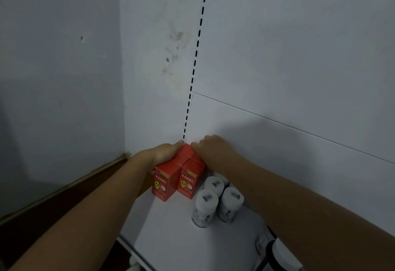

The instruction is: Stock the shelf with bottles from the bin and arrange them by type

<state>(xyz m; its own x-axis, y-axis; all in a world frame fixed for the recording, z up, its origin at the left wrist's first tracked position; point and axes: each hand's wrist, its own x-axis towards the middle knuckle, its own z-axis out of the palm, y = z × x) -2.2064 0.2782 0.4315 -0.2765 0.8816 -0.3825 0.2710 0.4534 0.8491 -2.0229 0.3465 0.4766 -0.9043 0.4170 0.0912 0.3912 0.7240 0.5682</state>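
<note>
Head view: a white shelf (171,228) fills the lower middle of the frame. A block of red boxes (183,163) stands at the back left corner of the shelf, in 2 rows side by side. The 2 front boxes show yellow cartoon pictures and some writing that is too small to read.

The left hand (166,153) lies flat against the left side of the red boxes, with its fingers stretched out toward the back. The right hand (211,146) is on the right side of the block, near the back. Its fingers bend down behind the boxes and the tips are hidden, so I cannot tell if it grips them or only pushes. The 2 hands are apart, with the red boxes between them, and both touch the block.

Just right of the red boxes, under the right arm, stand 3 white bottles (206,208) with white caps, upright and close together. At the lower right corner of the frame a dark bottle (271,255) peeks out, blurry and partly hidden by the arm.

Behind the shelf is a white back panel (299,78). A strip of black slots (196,56) runs up from the boxes to the top of the frame. A grey wall (53,78) fills the left side, and a brown wooden edge (64,187) runs across the lower left.
</note>
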